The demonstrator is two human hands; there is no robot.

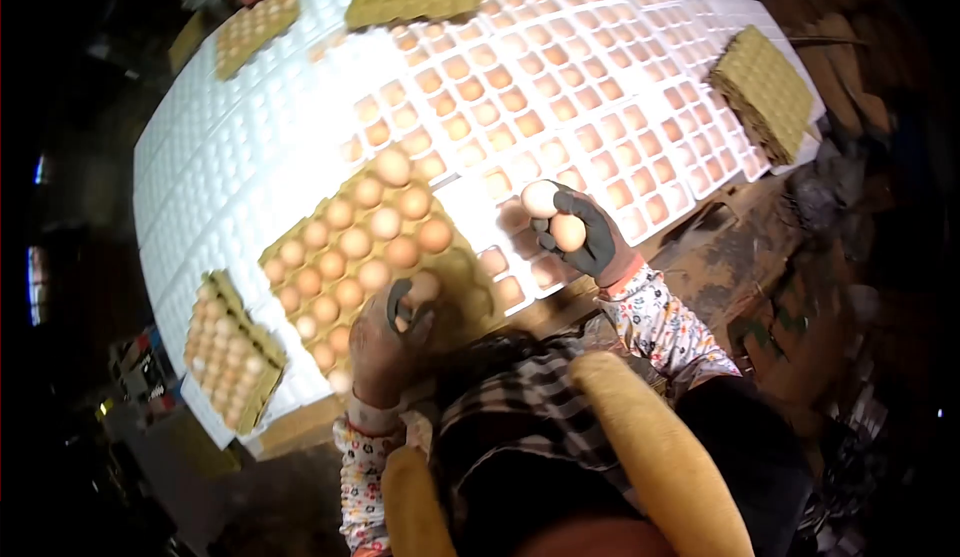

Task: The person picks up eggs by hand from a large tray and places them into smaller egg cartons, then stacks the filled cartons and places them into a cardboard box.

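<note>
Two eggs fill curled right hand (near table edge); left hand cups one.

A strong white light is glaring across a broad table, whose wooden edge is showing along the near side. Deep shadow is surrounding it. Narrow bluish-white strips are glowing at far left, while brown sheets are lying beyond the right end and indistinct clutter is filling the lower right.
</note>
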